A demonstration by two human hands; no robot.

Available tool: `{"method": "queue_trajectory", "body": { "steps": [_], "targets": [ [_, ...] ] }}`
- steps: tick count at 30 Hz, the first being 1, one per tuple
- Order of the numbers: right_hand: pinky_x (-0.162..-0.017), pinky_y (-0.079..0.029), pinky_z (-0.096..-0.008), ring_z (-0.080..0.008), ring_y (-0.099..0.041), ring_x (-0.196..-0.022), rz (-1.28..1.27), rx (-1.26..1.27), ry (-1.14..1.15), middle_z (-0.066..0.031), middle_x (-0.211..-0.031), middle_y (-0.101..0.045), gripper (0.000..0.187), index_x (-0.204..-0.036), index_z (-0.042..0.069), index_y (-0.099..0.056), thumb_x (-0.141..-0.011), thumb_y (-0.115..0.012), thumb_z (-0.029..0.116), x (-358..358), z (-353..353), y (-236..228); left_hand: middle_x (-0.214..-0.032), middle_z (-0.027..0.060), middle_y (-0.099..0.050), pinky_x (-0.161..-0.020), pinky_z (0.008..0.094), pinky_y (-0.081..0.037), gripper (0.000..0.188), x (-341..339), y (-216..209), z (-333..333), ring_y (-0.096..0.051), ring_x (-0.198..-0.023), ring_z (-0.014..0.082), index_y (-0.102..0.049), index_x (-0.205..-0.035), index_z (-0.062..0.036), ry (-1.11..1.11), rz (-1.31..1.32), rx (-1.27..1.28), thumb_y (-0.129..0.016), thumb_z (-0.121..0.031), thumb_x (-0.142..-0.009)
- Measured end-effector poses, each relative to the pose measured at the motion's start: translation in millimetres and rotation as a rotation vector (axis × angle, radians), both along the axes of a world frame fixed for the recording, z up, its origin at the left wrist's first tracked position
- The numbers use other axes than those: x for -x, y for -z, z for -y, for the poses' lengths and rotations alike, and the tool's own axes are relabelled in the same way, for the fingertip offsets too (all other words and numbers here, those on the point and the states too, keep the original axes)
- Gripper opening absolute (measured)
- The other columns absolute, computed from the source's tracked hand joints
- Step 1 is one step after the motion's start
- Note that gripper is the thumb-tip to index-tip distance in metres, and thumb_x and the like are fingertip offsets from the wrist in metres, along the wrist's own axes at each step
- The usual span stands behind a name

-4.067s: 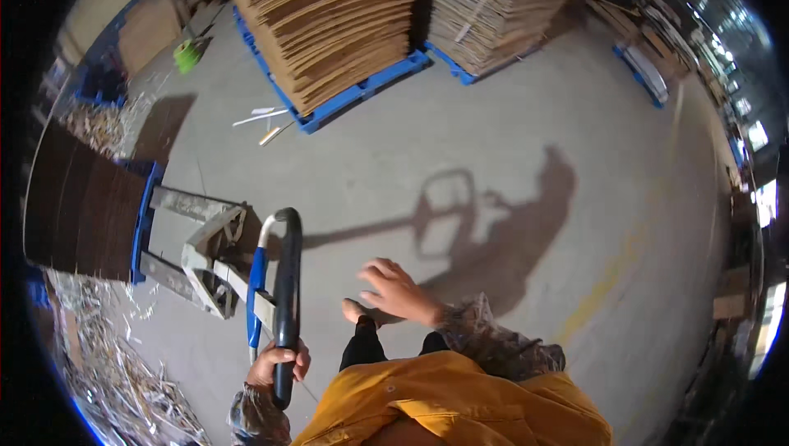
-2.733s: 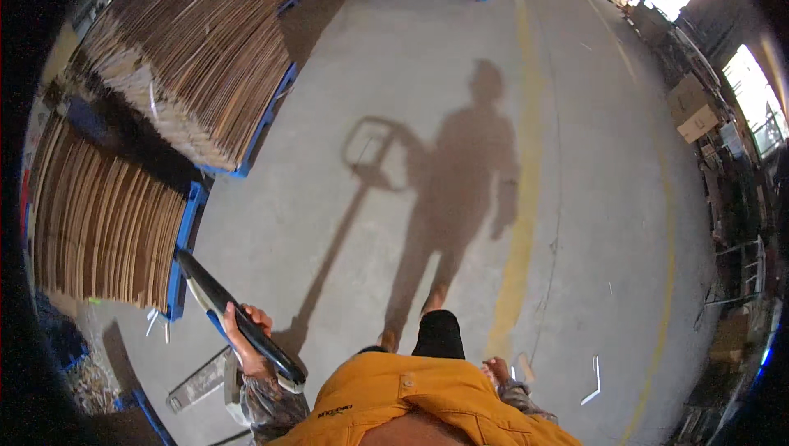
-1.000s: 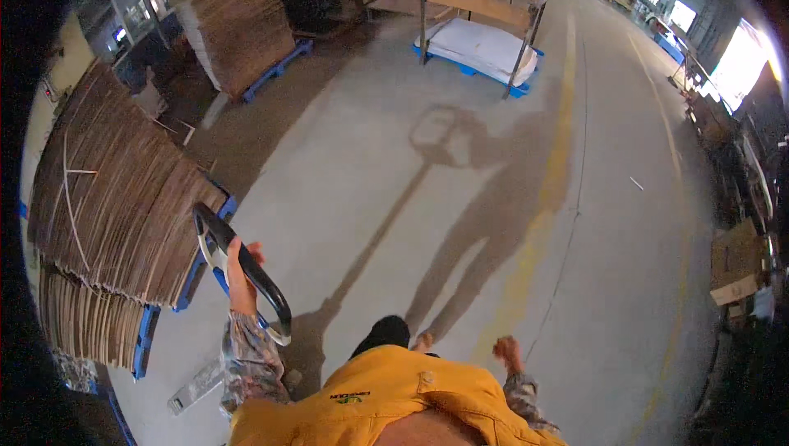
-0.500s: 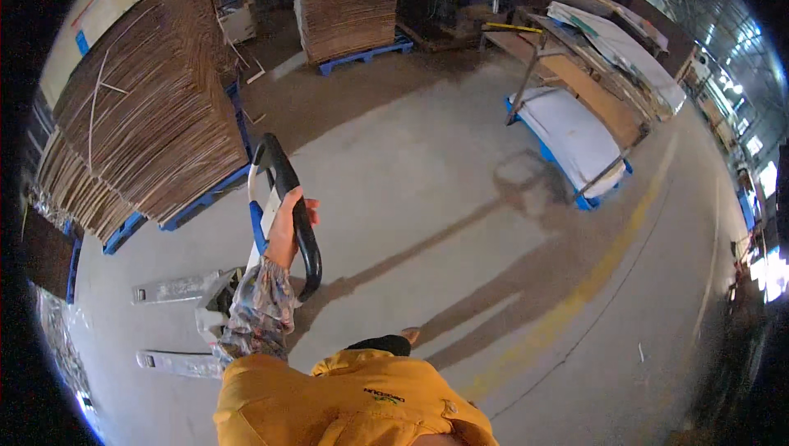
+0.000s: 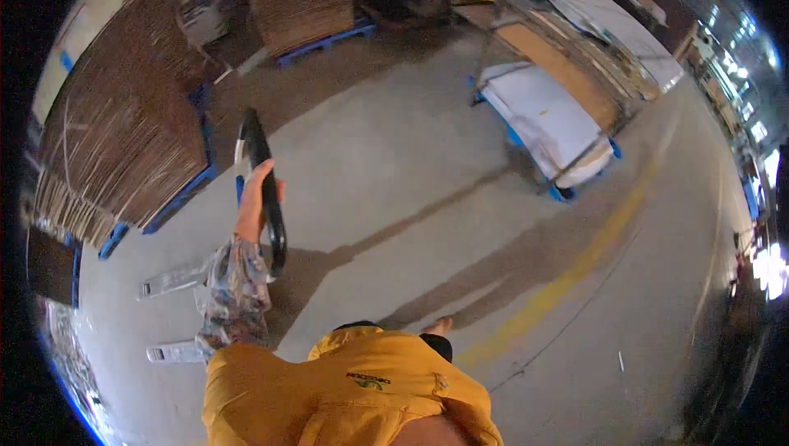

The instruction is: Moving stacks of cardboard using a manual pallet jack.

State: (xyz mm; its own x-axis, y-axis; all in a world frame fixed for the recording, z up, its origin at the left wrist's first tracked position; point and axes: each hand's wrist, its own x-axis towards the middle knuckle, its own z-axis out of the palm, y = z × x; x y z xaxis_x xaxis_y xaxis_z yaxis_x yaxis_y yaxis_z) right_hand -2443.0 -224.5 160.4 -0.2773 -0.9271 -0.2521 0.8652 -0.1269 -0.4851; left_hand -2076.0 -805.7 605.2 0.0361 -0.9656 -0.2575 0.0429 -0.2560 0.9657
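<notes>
Here our left hand (image 5: 253,200) is closed around the black loop handle (image 5: 265,191) of the pallet jack, whose grey forks (image 5: 174,280) lie on the concrete floor (image 5: 394,183) at near left. Cardboard stacks (image 5: 123,150) stand just left. Our right hand is out of view.

sign (image 5: 65,61): small blue rectangle, pale wall, far left | logo (image 5: 367,381): small dark patch, yellow jacket
</notes>
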Motion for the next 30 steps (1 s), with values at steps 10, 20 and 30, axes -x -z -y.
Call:
{"method": "queue_trajectory", "body": {
  "steps": [10, 20, 30],
  "targets": [
    [-0.047, -0.033, -0.0274, -0.0106, -0.038, -0.051, -0.580, -0.416, 0.132, -0.0013, -0.058, -0.039, 0.019, -0.072, 0.002, -0.046, -0.084, -0.049, 0.017, 207.1, 199.9, -198.8, -0.054, 0.0031, -0.051, -0.041, 0.0236, -0.039, 0.040, 122.8, -17.1, -67.4, -0.048, -0.043, 0.0115, -0.052, -0.069, -0.0079, -0.102, 0.065, -0.019, -0.058, -0.048, -0.071],
    [-0.061, -0.043, -0.0272, -0.0126, -0.054, -0.073, -1.636, -0.043, -0.291, -0.0061, -0.078, -0.056, 0.016, -0.089, 0.002, -0.049, -0.080, -0.054, 0.015, 217.7, 392.9, -275.2, -0.055, 0.0045, -0.051, -0.049, 0.0248, -0.042, 0.039, 203.5, 1.7, -71.7, -0.051, -0.047, 0.0141, -0.050, -0.073, -0.0060, -0.170, -0.036, -0.011, -0.057, -0.045, -0.073],
    [-0.077, -0.043, -0.0348, -0.0249, -0.052, -0.091, -1.369, 0.331, -0.776, -0.0151, -0.099, -0.051, 0.053, -0.116, 0.004, -0.036, -0.075, -0.062, 0.026, 164.4, 464.8, -355.5, -0.063, 0.0023, -0.053, -0.051, 0.0241, -0.041, 0.036, 281.3, -42.1, -187.4, -0.050, -0.052, 0.0118, -0.052, -0.084, -0.0049, -0.030, 0.062, -0.162, -0.056, -0.040, -0.076]
  ]
}}
